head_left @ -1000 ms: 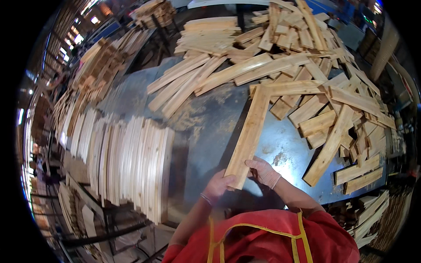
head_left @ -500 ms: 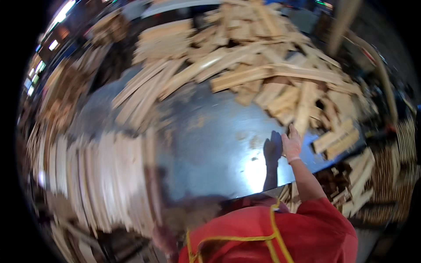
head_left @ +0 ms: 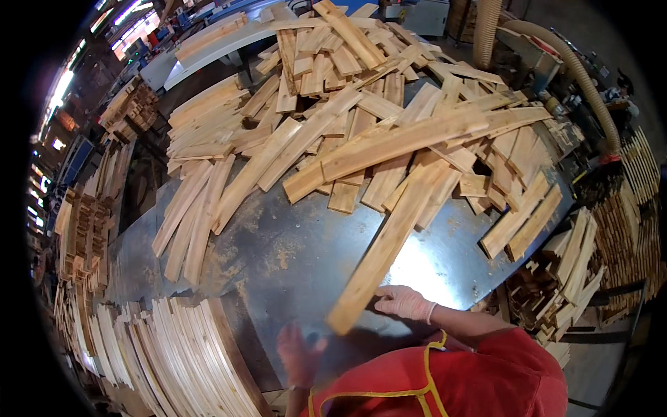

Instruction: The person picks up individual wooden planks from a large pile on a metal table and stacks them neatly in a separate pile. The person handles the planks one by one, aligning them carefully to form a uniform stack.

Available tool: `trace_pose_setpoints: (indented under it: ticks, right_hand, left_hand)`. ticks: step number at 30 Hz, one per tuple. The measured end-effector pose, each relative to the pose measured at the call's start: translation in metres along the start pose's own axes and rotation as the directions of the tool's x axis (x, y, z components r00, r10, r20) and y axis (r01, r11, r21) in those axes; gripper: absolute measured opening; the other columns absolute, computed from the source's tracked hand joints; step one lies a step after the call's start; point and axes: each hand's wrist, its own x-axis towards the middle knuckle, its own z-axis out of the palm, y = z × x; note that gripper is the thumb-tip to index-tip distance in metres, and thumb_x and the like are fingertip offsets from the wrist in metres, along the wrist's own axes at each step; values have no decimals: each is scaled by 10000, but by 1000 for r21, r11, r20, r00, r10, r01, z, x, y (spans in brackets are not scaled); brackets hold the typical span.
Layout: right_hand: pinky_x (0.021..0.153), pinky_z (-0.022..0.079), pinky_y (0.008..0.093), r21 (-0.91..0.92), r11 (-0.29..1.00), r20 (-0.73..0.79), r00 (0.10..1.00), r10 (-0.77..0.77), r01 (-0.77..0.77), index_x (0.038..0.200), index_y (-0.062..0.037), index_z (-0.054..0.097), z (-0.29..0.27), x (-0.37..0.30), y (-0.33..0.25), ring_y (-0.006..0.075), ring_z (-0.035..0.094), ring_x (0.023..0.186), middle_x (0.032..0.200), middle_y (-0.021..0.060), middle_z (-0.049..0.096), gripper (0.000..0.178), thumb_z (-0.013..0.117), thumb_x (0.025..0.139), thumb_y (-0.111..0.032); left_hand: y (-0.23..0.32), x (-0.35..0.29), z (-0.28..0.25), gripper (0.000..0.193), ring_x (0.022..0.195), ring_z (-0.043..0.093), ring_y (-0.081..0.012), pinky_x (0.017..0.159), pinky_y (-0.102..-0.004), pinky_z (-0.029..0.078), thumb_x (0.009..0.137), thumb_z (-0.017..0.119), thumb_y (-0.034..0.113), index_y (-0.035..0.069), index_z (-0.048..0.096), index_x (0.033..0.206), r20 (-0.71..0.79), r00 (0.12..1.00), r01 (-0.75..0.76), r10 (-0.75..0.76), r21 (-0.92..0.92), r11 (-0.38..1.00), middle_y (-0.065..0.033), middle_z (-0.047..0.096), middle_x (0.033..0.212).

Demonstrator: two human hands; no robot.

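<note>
A long pale wooden plank (head_left: pixel 383 258) slants from the pile toward me, its near end lying between my two hands. My right hand (head_left: pixel 406 304), in a thin whitish glove, is just right of that end, fingers stretched toward it and a small gap visible. My left hand (head_left: pixel 300 353) is raised left of the plank's end, blurred by motion, with thumb and fingers apart and nothing in it. Beneath both spreads a grey metal tabletop (head_left: pixel 292 250) dusted with sawdust.
A heap of loose planks (head_left: pixel 410 139) covers the table's far side. At the near left stands a row of upright boards (head_left: pixel 187 347). Two short planks (head_left: pixel 521 221) rest by the right edge, above a bin of offcuts (head_left: pixel 556 285). A ribbed hose (head_left: pixel 601 111) curves behind.
My right hand has come back from the pile toward my body, and the long plank now reaches toward me. My left hand has risen from beside the upright boards. The view has shifted.
</note>
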Motion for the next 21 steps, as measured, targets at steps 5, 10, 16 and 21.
trace_pose_setpoints:
  ticks: [5,10,16,21]
  right_hand:
    - [1011,459,542,-847,488,-260,636,-726,210,1255,-28,633,-156,109,-104,423,599,1207,1238,236,659,559,703,780,-315]
    - [1199,345,526,-941,279,-297,862,-412,-191,1576,-126,459,-265,183,-95,396,551,1341,1437,188,591,881,792,786,-329]
    - [922,573,444,-243,965,-8,995,-100,95,1462,-66,565,-221,163,-86,327,727,1038,1223,179,723,728,826,822,-297]
    - [964,614,454,783,569,373,922,-107,-251,1390,27,601,-100,109,-58,310,750,1076,1214,177,748,586,780,920,-275]
  left_hand:
    - [43,62,35,955,1281,521,-358,1085,-553,380,645,905,543,59,586,1405,122,992,-66,44,180,981,-161,574,1358]
    - [16,85,42,949,1187,582,-334,1030,-502,434,627,903,552,82,596,1392,60,994,-109,96,286,952,-116,610,1271]
    - [9,38,6,771,1042,691,-322,913,-462,548,796,841,457,28,603,1391,452,848,420,-278,-253,871,-95,700,1128]
    - [-20,-46,5,598,988,730,-264,867,-415,610,938,719,343,-8,596,1406,651,758,632,34,-721,-284,-119,734,1158]
